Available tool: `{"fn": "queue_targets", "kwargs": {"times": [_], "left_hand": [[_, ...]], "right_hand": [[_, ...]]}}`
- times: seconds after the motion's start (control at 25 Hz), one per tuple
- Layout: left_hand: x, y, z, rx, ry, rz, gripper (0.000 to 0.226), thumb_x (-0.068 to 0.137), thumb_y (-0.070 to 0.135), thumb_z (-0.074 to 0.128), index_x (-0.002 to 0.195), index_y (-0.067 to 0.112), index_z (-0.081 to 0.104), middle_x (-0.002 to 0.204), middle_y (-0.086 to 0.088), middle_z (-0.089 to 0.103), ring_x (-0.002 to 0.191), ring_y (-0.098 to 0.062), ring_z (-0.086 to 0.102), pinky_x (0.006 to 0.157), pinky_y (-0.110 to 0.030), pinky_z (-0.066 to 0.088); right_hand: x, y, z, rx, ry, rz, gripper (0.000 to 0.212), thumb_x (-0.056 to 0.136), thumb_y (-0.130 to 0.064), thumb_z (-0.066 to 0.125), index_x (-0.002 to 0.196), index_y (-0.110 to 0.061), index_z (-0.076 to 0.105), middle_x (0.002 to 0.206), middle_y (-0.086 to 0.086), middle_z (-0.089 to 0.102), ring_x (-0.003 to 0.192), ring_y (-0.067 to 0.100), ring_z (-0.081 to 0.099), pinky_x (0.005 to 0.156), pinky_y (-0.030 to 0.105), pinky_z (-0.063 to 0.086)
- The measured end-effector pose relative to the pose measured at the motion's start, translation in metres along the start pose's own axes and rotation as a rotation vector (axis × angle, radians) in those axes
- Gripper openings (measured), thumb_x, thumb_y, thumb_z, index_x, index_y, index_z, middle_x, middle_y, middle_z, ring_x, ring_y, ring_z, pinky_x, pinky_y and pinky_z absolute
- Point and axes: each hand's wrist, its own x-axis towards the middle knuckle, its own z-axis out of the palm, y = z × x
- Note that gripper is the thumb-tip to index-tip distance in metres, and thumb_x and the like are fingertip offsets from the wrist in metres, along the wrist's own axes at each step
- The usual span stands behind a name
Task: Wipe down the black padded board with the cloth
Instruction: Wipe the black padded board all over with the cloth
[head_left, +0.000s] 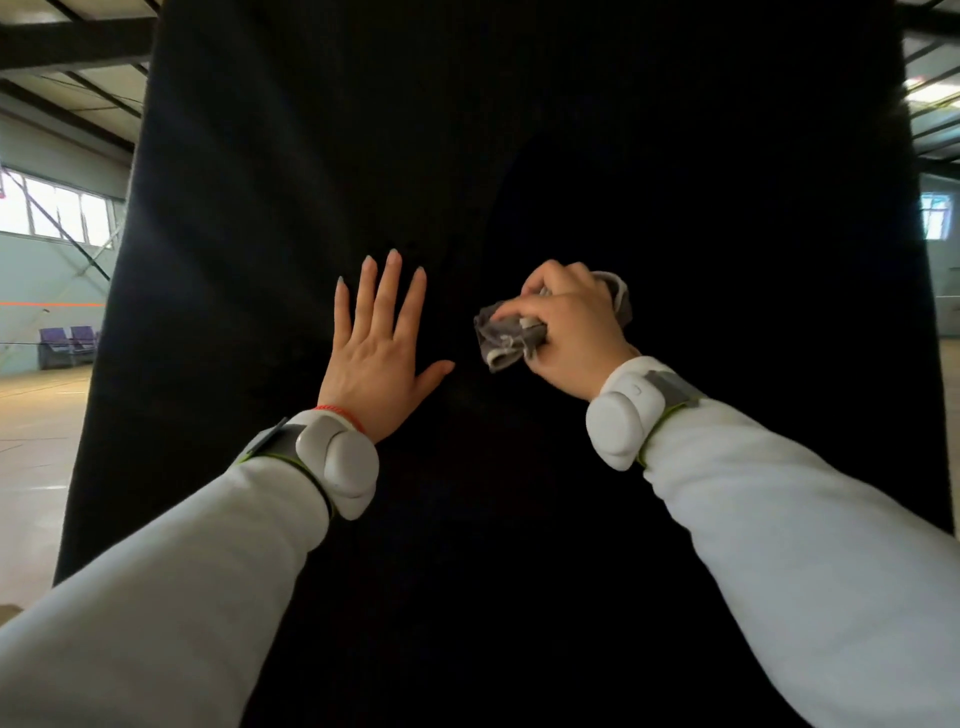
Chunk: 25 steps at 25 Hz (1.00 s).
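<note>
- The black padded board (519, 130) stands upright and fills most of the view, from the top edge to the bottom, right in front of the person; both hands reach up against its middle.
- A hall lies behind it: pale floor (36, 415) at the left, a row of windows (57, 213) on the left wall, and purple seats (70, 345) well back by that wall.
- Two white sleeves (805, 545) come in from the bottom corners, each ending at a white wrist device (623, 421) on a grey strap.
- The left hand (376, 353) is open, palm flat on the board, fingers spread and pointing up, thumb out toward the right. A thin red cord (340, 413) circles this wrist.
- The right hand (574, 332) is closed around the cloth (501, 338), just right of the left hand and a little apart from it.
- The cloth is grey and bunched; it sticks out at the left of the fist and again past the knuckles, against the board.
- No brand, label or writing can be read on anything here.
</note>
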Motion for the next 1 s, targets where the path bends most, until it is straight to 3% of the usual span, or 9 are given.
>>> {"fn": "queue_targets", "kwargs": {"times": [0.2,0.36,0.4,0.48,0.68,0.8,0.92,1.0], "left_hand": [[-0.001,0.0,-0.002,0.029,-0.072,-0.007,0.092,0.086,0.055,0.046,0.147,0.012,-0.008,0.155,-0.015,-0.012,0.137,-0.026,-0.023,0.111,-0.045,-0.017],[-0.001,0.0,0.0,0.032,-0.065,-0.008,0.092,0.086,0.057,0.044,0.143,0.013,-0.014,0.155,-0.015,-0.013,0.135,-0.025,-0.026,0.111,-0.046,-0.017],[-0.001,0.0,0.001,0.035,-0.058,-0.007,0.091,0.086,0.057,0.042,0.142,0.014,-0.015,0.155,-0.015,-0.012,0.135,-0.025,-0.025,0.111,-0.046,-0.017],[-0.003,0.0,0.004,0.036,-0.055,-0.01,0.09,0.085,0.058,0.04,0.142,0.014,-0.015,0.155,-0.015,-0.012,0.136,-0.026,-0.025,0.111,-0.047,-0.016],[-0.002,0.001,0.002,0.019,-0.044,-0.004,0.091,0.084,0.055,0.044,0.148,0.011,-0.004,0.155,-0.016,-0.009,0.138,-0.026,-0.021,0.111,-0.047,-0.015],[-0.006,0.003,0.002,0.005,-0.029,-0.009,0.088,0.086,0.052,0.047,0.149,0.011,0.001,0.156,-0.016,-0.007,0.141,-0.03,-0.015,0.112,-0.046,-0.013],[-0.015,0.005,0.006,0.026,-0.038,-0.019,0.084,0.089,0.052,0.041,0.147,0.012,-0.006,0.156,-0.016,-0.008,0.138,-0.027,-0.019,0.112,-0.045,-0.015],[-0.015,0.004,0.008,0.042,-0.059,-0.024,0.083,0.089,0.054,0.035,0.143,0.013,-0.013,0.155,-0.016,-0.011,0.136,-0.026,-0.024,0.111,-0.046,-0.017]], "right_hand": [[-0.012,-0.006,-0.013,-0.029,-0.224,-0.044,0.025,0.075,-0.01,0.061,0.092,-0.024,0.073,0.095,0.002,0.053,0.095,0.027,0.045,0.085,0.046,0.036],[0.033,-0.006,-0.036,-0.049,0.153,0.14,0.036,0.074,-0.005,0.06,0.104,-0.024,0.069,0.109,0.007,0.052,0.103,0.03,0.044,0.089,0.044,0.036],[0.04,-0.005,-0.035,-0.053,0.182,0.198,0.037,0.077,-0.007,0.059,0.107,-0.026,0.067,0.113,0.005,0.05,0.106,0.029,0.042,0.092,0.042,0.034],[0.039,-0.003,-0.022,-0.057,0.149,0.225,0.036,0.078,-0.01,0.058,0.108,-0.028,0.067,0.114,0.003,0.049,0.107,0.027,0.041,0.092,0.038,0.031],[0.0,-0.001,0.0,0.01,0.035,0.091,0.026,0.073,-0.011,0.065,0.094,-0.025,0.072,0.099,0.003,0.053,0.095,0.028,0.044,0.082,0.04,0.033],[-0.036,-0.005,0.007,0.028,-0.06,0.031,0.023,0.069,-0.019,0.059,0.087,-0.023,0.073,0.092,0.003,0.054,0.089,0.03,0.047,0.076,0.038,0.03],[-0.051,-0.004,0.002,0.043,-0.261,-0.011,0.024,0.071,-0.016,0.059,0.087,-0.022,0.074,0.092,0.003,0.054,0.089,0.027,0.046,0.079,0.043,0.036],[-0.033,-0.001,-0.01,0.054,-0.264,0.018,0.028,0.072,-0.01,0.057,0.092,-0.021,0.074,0.095,0.006,0.056,0.091,0.027,0.046,0.083,0.047,0.04]]}}
